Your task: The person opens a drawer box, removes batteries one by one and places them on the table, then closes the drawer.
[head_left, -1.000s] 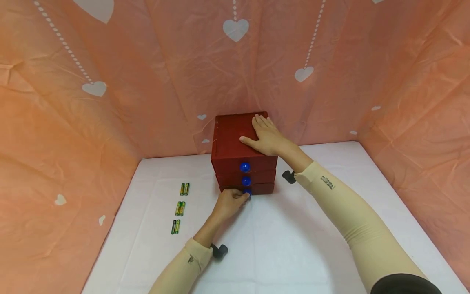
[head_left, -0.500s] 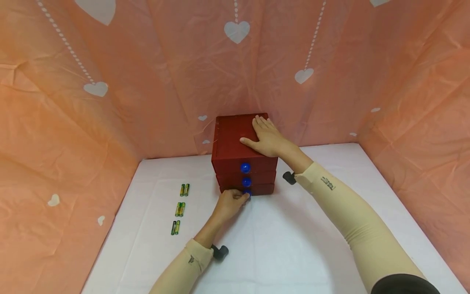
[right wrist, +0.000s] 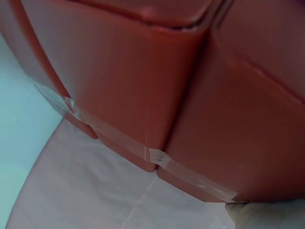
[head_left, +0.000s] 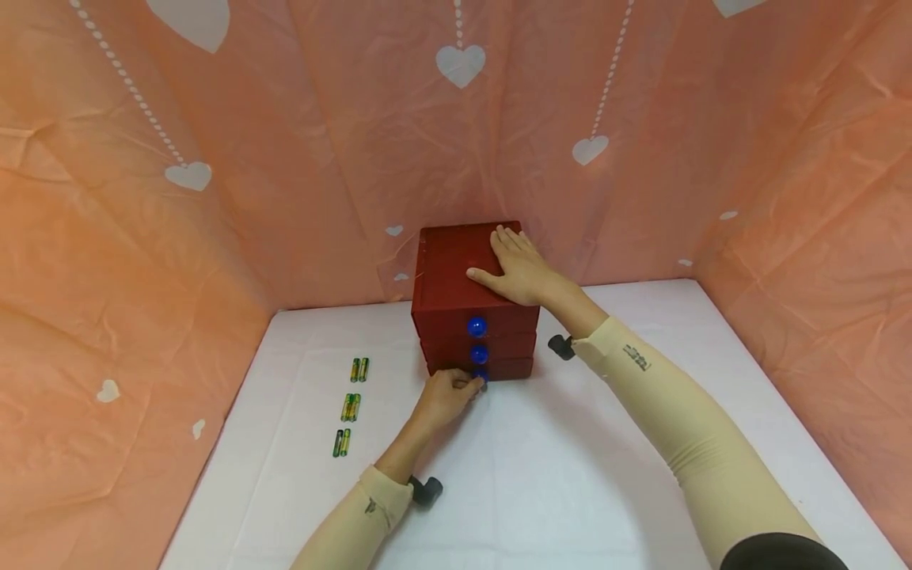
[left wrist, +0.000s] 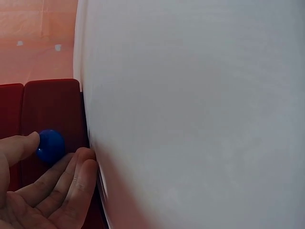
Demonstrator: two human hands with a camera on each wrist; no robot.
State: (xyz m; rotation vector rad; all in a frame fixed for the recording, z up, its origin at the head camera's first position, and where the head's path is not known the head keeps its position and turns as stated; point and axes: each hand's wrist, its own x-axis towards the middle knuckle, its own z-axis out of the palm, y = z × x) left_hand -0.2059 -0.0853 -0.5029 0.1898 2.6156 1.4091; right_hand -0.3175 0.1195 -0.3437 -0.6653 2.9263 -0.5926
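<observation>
A red cabinet with three stacked drawers (head_left: pixel 456 269) stands at the back of the white table, a round blue knob on each drawer front. My left hand (head_left: pixel 442 397) is at the lowest drawer and pinches its blue knob (left wrist: pixel 51 146). In the left wrist view the thumb lies on one side of that knob and the fingers on the other. All three drawers look pushed in. Flat on the cabinet's top rests my right hand (head_left: pixel 518 265), fingers straight and spread. The right wrist view is filled by the cabinet's side (right wrist: pixel 119 81), with clear tape along it.
Three pairs of green and yellow batteries lie left of the cabinet: a back pair (head_left: pixel 359 370), a middle pair (head_left: pixel 351 407) and a front pair (head_left: pixel 341 443). An orange cloth with white hearts (head_left: pixel 321 198) hangs close behind the cabinet and along both sides.
</observation>
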